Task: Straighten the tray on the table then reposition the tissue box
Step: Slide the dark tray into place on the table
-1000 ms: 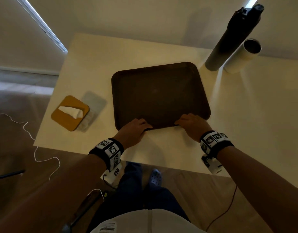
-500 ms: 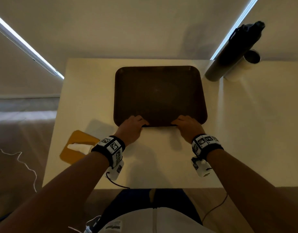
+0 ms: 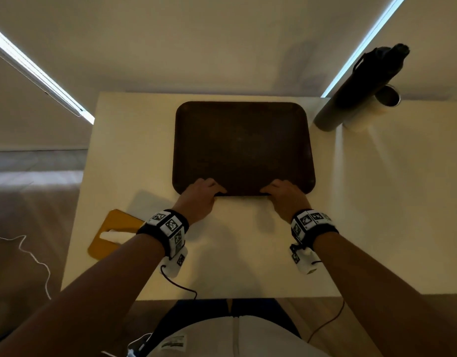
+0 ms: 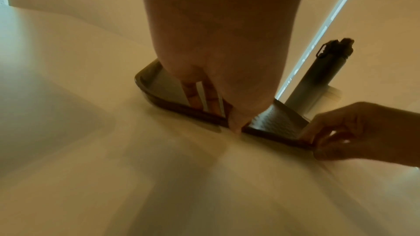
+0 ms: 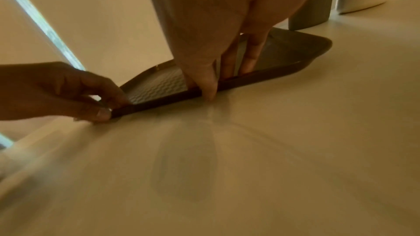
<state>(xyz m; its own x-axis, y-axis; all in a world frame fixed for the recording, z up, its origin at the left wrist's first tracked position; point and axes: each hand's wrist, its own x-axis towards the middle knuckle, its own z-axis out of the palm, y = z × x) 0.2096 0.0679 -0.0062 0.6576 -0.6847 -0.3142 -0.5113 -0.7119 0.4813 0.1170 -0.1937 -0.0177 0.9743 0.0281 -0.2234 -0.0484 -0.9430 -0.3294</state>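
A dark brown tray (image 3: pixel 243 148) lies flat on the white table (image 3: pixel 248 253), its sides square with the table edges. My left hand (image 3: pixel 200 195) pinches the tray's near rim left of centre, fingers over the rim (image 4: pixel 193 110) and thumb at its outer edge. My right hand (image 3: pixel 284 194) pinches the same rim right of centre, seen from below in the right wrist view (image 5: pixel 209 82). The tissue box (image 3: pixel 111 233), orange-topped with a white tissue sticking out, sits at the table's left edge, partly hidden by my left forearm.
A tall dark bottle (image 3: pixel 356 88) and a white cylinder (image 3: pixel 376 106) stand at the table's far right, close to the tray's right corner. A white cable (image 3: pixel 29 251) lies on the floor to the left. Bare tabletop lies right of the tray.
The tray has turned from a tilted lie to square with the table and slid away from me. Both hands kept hold of its near rim. The view shifted, bringing the tissue box nearer my left arm.
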